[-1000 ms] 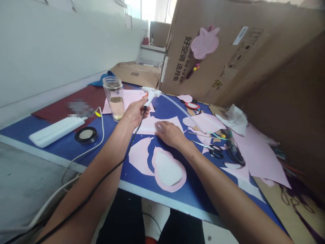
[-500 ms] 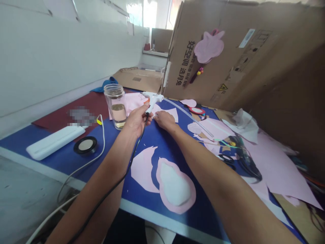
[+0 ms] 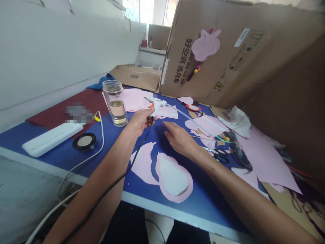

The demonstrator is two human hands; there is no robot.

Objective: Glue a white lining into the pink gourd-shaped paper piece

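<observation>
My left hand [image 3: 143,121] is closed around the handle of a white glue gun [image 3: 157,105] with an orange trigger. A long clear glue stick [image 3: 189,118] sticks out of its back end, and its black cord [image 3: 135,157] runs down over my left forearm. My right hand [image 3: 179,137] hovers over the blue table, palm down, its fingers stretched out with nothing in them. Closer to me lies a pink rounded cutout [image 3: 188,190] with a white piece [image 3: 172,178] on it. Beside it is a pink paper scrap [image 3: 144,166].
A glass jar [image 3: 117,105] of pale liquid stands by my left hand. Further left are a white power strip [image 3: 52,139] and a black round tape roll [image 3: 84,141]. Black-handled scissors [image 3: 221,156] and pink sheets [image 3: 264,152] lie right. A large cardboard box [image 3: 236,64] rises behind.
My right hand has moved away from the glue gun, toward me and to the right, and its fingers have stretched out. The scissors show more fully. My left hand still holds the glue gun.
</observation>
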